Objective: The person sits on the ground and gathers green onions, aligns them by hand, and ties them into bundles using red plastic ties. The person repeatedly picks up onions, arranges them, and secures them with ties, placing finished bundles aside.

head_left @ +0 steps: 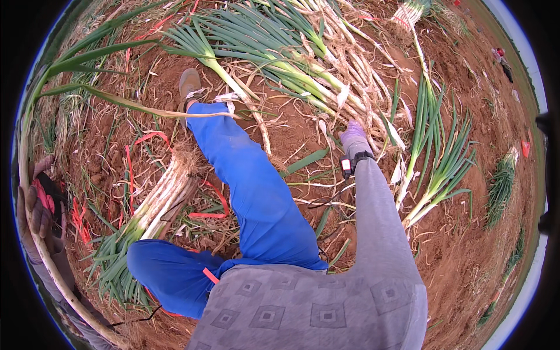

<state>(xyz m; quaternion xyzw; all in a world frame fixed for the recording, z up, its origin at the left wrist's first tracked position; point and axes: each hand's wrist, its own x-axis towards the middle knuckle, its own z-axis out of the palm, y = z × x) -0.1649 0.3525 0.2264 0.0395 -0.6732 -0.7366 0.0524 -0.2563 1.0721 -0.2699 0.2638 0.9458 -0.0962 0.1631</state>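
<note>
At the far left rim, my gloved left hand (37, 214) has its fingers wrapped around the pale stalk of a long green onion (54, 273), whose leaves reach up and across the upper left. My right hand (353, 130), in a purple glove, touches the white stalks at the near side of a large pile of green onions (323, 85); its fingertips are hidden. A dark strap with a small device (346, 165) is on the right wrist. A single green onion (227, 78) lies left of the pile, its root end by my knee.
A bundle of green onions (168, 192) lies left of my blue trouser leg (262, 188), near red ribbon (131, 175). Loose green onions (431, 197) lie to the right on reddish soil. More bundles lie at the far right (502, 188) and top right (407, 17). Dry leaves litter the ground.
</note>
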